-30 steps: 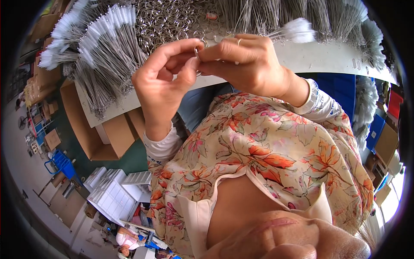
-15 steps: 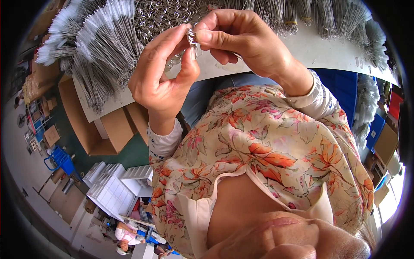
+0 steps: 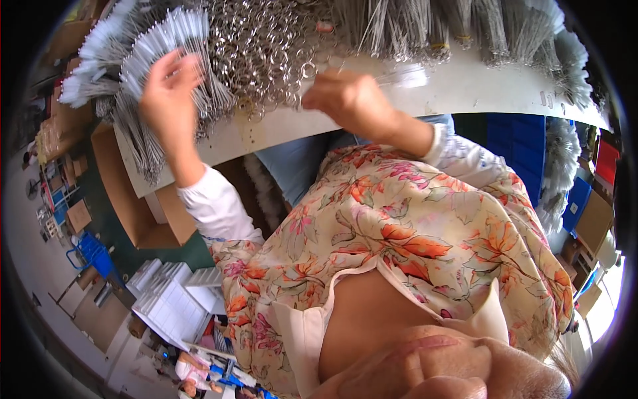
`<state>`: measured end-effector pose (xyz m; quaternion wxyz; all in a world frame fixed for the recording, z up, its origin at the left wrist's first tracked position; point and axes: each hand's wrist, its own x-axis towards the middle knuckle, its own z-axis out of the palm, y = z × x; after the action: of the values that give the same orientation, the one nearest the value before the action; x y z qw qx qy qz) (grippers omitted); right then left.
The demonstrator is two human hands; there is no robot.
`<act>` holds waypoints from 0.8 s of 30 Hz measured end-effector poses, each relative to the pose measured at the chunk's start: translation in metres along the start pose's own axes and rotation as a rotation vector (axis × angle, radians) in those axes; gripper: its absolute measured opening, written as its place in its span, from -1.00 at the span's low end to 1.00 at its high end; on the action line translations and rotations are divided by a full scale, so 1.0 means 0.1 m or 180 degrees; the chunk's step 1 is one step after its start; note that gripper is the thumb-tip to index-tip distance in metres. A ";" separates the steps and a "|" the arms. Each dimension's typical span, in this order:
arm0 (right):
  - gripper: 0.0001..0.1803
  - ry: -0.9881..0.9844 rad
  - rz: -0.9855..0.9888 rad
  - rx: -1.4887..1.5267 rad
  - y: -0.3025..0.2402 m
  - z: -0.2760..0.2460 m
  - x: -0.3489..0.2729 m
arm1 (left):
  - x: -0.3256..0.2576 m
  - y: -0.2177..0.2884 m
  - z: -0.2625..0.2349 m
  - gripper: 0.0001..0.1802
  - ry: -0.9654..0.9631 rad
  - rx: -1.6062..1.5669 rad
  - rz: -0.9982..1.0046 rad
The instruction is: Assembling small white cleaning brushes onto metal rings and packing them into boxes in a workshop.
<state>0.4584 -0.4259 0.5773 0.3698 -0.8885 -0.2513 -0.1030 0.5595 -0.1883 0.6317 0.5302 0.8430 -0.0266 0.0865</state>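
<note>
My left hand (image 3: 171, 106) is over bundles of thin wire brushes (image 3: 163, 43) with pale bristle ends, at the left of the table. It is smeared by motion, but its fingers look apart, and nothing shows between them. My right hand (image 3: 352, 100) is by the table's front edge, beside a heap of shiny metal rings (image 3: 262, 50). Its fingers are curled together with the tips turned down, so what they hold, if anything, is hidden. Just behind it lies a small pale-ended brush bundle (image 3: 407, 76).
More wire brush bundles (image 3: 425, 26) line the back of the white table (image 3: 492, 90). An open cardboard box (image 3: 143, 213) stands below its left end, with white crates (image 3: 169, 299) on the floor. Blue panels (image 3: 518, 156) are below on the right. People (image 3: 193, 372) sit farther off.
My hands were together in front of the ring heap, pinching a few rings. They have parted: the left has swung left over the brushes, and the right has dropped toward the table edge.
</note>
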 end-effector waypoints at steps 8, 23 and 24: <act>-0.90 0.0563 -0.0569 -0.1084 0.47 -0.33 0.47 | 0.28 -0.74 -0.53 -0.68 0.0251 0.2082 0.0029; -0.66 -0.0168 0.1605 -0.2018 1.03 -0.69 1.20 | 0.09 -0.45 -0.64 -0.83 0.0819 -0.1192 -0.0306; -0.68 0.0042 0.1815 -0.0937 1.08 -0.71 1.19 | 0.15 -0.52 -0.84 -0.83 0.0967 -0.1490 -0.0412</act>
<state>0.6166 -0.4964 0.6061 0.2529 -0.9664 0.0278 -0.0361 0.5711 -0.0891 0.6237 0.7128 0.6750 0.0877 0.1693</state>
